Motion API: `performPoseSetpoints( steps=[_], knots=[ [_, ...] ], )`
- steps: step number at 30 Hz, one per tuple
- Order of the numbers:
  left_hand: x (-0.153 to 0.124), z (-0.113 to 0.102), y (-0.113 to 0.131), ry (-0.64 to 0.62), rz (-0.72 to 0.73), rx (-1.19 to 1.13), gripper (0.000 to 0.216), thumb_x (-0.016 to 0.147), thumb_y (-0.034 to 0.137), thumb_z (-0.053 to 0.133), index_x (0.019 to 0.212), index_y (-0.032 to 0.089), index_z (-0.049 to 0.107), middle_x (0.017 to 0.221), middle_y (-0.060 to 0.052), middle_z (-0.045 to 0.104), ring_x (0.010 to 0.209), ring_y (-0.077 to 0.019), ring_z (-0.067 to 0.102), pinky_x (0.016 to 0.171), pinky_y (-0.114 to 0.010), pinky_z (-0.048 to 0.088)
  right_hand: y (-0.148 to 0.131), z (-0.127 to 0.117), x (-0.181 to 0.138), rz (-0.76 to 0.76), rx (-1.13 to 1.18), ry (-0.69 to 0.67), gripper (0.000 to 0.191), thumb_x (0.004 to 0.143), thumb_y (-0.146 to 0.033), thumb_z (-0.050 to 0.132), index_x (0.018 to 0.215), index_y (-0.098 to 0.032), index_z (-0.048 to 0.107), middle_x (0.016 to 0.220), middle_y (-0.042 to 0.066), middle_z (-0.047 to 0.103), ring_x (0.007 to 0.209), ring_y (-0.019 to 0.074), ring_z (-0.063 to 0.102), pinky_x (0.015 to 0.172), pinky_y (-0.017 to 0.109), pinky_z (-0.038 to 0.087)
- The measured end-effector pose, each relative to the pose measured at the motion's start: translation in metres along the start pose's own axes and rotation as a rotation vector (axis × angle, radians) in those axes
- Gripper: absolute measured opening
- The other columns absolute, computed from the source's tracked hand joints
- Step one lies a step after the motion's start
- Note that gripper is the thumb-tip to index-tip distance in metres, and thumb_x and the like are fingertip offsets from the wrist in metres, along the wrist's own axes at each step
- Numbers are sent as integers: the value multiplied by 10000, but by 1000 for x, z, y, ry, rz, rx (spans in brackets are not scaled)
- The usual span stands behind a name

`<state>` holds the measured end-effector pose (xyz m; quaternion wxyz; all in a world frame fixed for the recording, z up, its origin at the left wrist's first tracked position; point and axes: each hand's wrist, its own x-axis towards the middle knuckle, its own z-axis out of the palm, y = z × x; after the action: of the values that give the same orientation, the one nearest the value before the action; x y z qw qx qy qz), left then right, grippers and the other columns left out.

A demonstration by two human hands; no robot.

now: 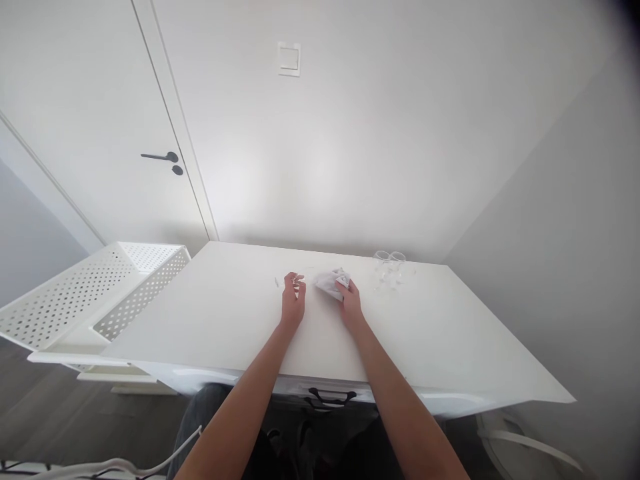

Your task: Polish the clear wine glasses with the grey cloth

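Note:
My left hand (294,300) has its fingers curled around a clear glass (299,278), which is mostly hidden by them and hard to make out against the white top. Just to its right, my right hand (352,303) grips a crumpled white cloth (330,281) by its right side. The cloth is close to the glass; whether they touch I cannot tell. Farther right, two clear stemmed glasses stand side by side, a left one (382,256) and a right one (398,257).
The white cabinet top (225,313) backs onto a wall with a light switch (289,59). Black drawer handles (331,398) are at its front. On the left are a perforated white rack (75,287) and a door with a dark handle (163,157). A white cable (120,465) runs lower left.

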<state>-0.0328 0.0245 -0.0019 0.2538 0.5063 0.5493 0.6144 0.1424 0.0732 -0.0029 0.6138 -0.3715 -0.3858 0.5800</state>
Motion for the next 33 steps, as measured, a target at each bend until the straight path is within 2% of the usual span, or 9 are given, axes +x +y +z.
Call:
performPoseSetpoints(
  steps=[3, 6, 10, 12, 14, 18, 26, 29, 33],
  knots=[
    [1, 1, -1, 3, -8, -4, 338, 1038, 425, 460, 1338, 270, 459, 1323, -126, 669, 1080, -221, 656, 923, -394, 496, 4, -1, -8, -78, -207, -128, 302, 754, -389, 790, 966, -183, 730, 991, 56, 741, 982, 259, 645, 899, 404, 508],
    [2, 2, -2, -41, -16, -12, 353, 1032, 434, 470, 1343, 268, 480, 1306, -123, 680, 1037, -223, 666, 887, -383, 498, 0, -7, -15, -145, -323, -224, 200, 752, -309, 764, 881, -200, 659, 831, -5, 666, 786, 172, 560, 759, 317, 449],
    [1, 2, -3, -85, -27, -29, 375, 1011, 462, 510, 1334, 269, 518, 1256, -113, 696, 966, -223, 681, 828, -366, 500, -7, -5, -21, -78, -305, -335, 356, 749, -253, 723, 1053, -272, 538, 836, -50, 601, 658, 120, 425, 612, 246, 335],
    [1, 2, -3, -66, -28, -38, 379, 1012, 464, 511, 1335, 263, 524, 1239, -112, 699, 957, -220, 688, 837, -368, 503, -9, -2, -22, -48, -320, -343, 353, 753, -281, 709, 1052, -270, 522, 833, -42, 573, 657, 127, 399, 589, 243, 312],
    [1, 2, -4, -50, -36, -45, 383, 1025, 465, 488, 1348, 262, 519, 1233, -107, 700, 958, -216, 695, 858, -373, 503, -10, -1, -21, -85, -369, -289, 248, 759, -306, 694, 888, -243, 492, 767, -39, 491, 668, 132, 365, 591, 250, 307],
    [1, 2, -5, -51, -53, -55, 407, 1040, 492, 452, 1376, 272, 518, 1206, -87, 702, 936, -206, 688, 856, -365, 499, -10, -2, -21, -145, -404, -283, 373, 764, -284, 682, 756, -242, 312, 711, -57, 357, 660, 117, 298, 602, 249, 278],
    [0, 3, -5, -10, -52, 0, 417, 1020, 467, 484, 1362, 245, 575, 1126, -95, 688, 865, -205, 632, 781, -344, 486, -10, 3, -29, -124, -360, -365, 309, 831, -265, 681, 1017, -269, 435, 852, -49, 596, 657, 108, 435, 619, 241, 351],
    [-1, 2, 1, -94, -17, -15, 362, 1007, 401, 491, 1316, 256, 610, 1150, -88, 680, 840, -198, 622, 811, -356, 493, -10, 3, -34, -2, -335, -524, 643, 832, -288, 722, 1385, -326, 396, 1022, -13, 674, 731, 132, 547, 662, 260, 453],
    [-2, 1, 11, -229, 4, -58, 344, 1010, 376, 456, 1282, 269, 639, 1095, -66, 704, 876, -216, 615, 867, -369, 486, -10, 5, -41, 66, -284, -655, 1163, 833, -383, 788, 1668, -374, -22, 1380, 54, 637, 1099, 200, 653, 918, 349, 546]
  ],
)
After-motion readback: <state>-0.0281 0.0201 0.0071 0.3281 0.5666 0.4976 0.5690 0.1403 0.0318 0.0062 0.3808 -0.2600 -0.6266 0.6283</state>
